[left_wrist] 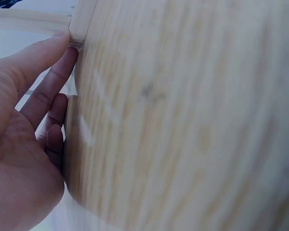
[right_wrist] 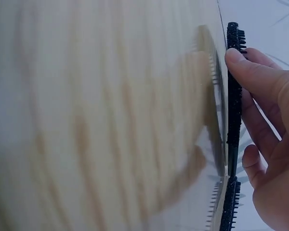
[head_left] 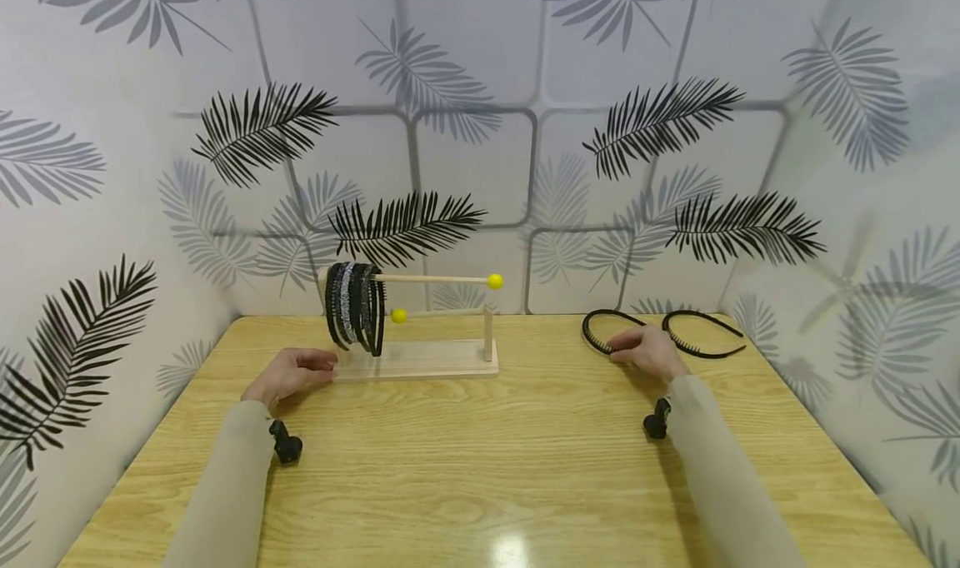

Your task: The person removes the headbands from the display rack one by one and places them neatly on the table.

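At the back left of the table stands a wooden headband stand (head_left: 420,360) with two rods tipped by yellow balls. Several black and silvery headbands (head_left: 356,306) hang on its upper rod, at the left end. My left hand (head_left: 292,374) holds the left end of the stand's base between thumb and fingers; the left wrist view shows the thumb tip against the wooden base (left_wrist: 82,21). Toward the right, my right hand (head_left: 648,351) pinches a black toothed headband (head_left: 592,335) between thumb and fingers, low over the table. The right wrist view shows the headband's sparkly outer side (right_wrist: 234,110).
A second black toothed headband (head_left: 693,351) lies just right of my right hand, near the back edge. The wood-grain table (head_left: 465,468) meets leaf-patterned walls (head_left: 472,168) at the back and sides. Black wrist cameras (head_left: 285,445) sit on both wrists.
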{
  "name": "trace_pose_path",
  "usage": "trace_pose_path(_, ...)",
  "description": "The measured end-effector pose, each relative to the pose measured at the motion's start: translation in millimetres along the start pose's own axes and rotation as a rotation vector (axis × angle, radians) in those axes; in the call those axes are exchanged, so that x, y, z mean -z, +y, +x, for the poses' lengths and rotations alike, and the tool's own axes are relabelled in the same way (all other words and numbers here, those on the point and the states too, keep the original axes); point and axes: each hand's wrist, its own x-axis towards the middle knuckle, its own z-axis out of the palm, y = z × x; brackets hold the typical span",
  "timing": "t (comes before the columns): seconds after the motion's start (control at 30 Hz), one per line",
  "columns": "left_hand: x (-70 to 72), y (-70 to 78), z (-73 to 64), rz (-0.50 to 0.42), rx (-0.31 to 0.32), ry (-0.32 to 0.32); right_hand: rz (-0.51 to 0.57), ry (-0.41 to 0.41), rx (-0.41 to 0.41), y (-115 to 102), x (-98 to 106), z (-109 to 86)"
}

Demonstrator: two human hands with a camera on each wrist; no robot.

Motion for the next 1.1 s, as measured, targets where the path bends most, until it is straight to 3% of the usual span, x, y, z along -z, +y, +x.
trace_pose_path(0.3,-1.0,0.2,-1.2,-0.001,-0.001,-0.004,0.064,-0.014,0.007,8.2,2.9,-2.9)
trace_pose_path(0.73,-2.4,1.0,-1.6,0.007,0.010,-0.011,0.050,-0.004,-0.021,15.0,5.8,-4.0)
trace_pose_path(1.1,-1.0,1.2,-1.3,0.010,0.002,0.001,0.135,-0.003,-0.055,14.0,5.0,-7.0)
